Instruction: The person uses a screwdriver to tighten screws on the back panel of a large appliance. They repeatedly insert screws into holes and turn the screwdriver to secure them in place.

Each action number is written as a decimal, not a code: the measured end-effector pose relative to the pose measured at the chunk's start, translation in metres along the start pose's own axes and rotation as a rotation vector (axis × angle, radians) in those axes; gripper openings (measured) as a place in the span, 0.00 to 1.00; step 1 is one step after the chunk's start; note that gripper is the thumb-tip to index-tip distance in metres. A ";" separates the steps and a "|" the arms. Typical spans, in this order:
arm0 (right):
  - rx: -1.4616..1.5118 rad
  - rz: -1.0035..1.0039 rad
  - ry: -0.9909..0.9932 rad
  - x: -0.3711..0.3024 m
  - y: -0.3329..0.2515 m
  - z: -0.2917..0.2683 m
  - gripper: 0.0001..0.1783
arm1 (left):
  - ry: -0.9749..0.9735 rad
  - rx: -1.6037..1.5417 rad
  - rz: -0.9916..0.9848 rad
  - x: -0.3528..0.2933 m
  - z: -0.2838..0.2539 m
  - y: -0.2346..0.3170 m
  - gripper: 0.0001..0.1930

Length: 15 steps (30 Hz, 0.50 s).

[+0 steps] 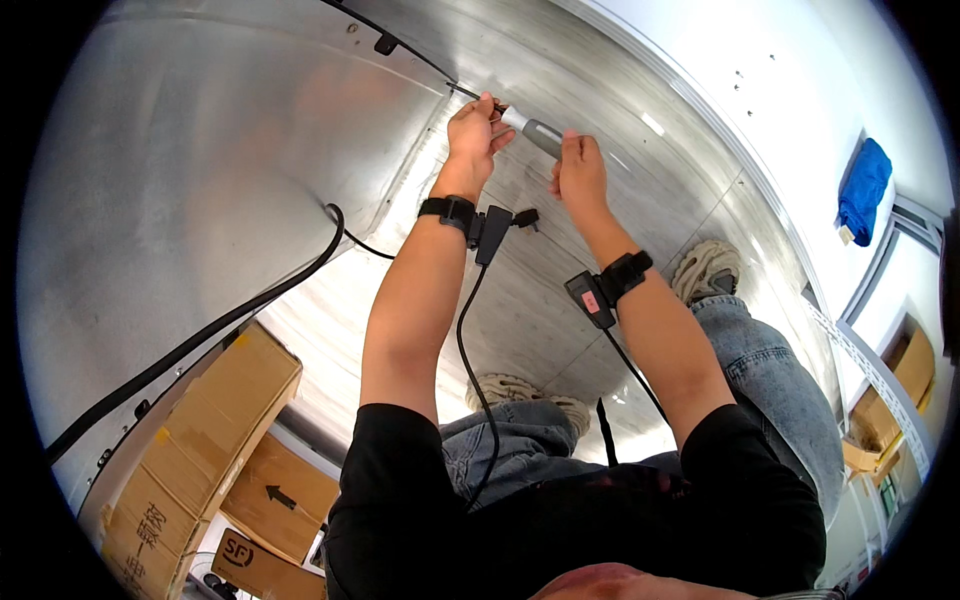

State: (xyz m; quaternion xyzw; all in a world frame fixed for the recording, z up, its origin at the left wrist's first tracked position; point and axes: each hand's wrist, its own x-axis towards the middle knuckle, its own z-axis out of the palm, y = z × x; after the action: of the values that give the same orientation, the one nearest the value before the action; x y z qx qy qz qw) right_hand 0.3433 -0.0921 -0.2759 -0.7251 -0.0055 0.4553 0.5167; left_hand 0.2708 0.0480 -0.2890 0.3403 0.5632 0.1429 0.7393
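Observation:
A screwdriver point(541, 136) with a grey and white handle slants across the upper middle, its dark shaft pointing up-left to the corner of a large metal panel point(230, 150). My right hand point(581, 172) is closed around the rear end of the handle. Farther forward, my left hand point(477, 130) pinches near the front of the tool, where the shaft meets the handle; its fingers partly hide that spot. Whether the tip touches the panel's edge I cannot tell. A black bracket point(386, 44) sits on the dark strip along the panel's far edge.
A thick black cable point(200, 335) crosses the panel at left. Cardboard boxes point(200, 450) stand at the lower left. Black strapped devices with cables, one of them a left wrist unit point(490, 236), hang on both wrists. A blue cloth-like item point(864, 192) is at the right wall.

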 end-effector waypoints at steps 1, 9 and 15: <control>-0.019 0.031 -0.040 0.000 -0.005 -0.006 0.23 | -0.021 -0.032 -0.010 -0.005 0.003 0.002 0.12; 0.040 -0.241 0.077 0.005 0.017 0.005 0.28 | 0.040 0.046 -0.003 -0.006 0.008 0.001 0.12; -0.110 0.192 -0.197 0.004 -0.014 -0.013 0.24 | -0.008 -0.093 0.039 0.000 0.002 -0.003 0.11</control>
State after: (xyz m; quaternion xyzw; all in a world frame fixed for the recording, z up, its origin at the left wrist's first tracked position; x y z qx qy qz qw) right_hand 0.3610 -0.0932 -0.2677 -0.7012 -0.0115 0.5706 0.4273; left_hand 0.2721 0.0453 -0.2907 0.3170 0.5464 0.1819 0.7536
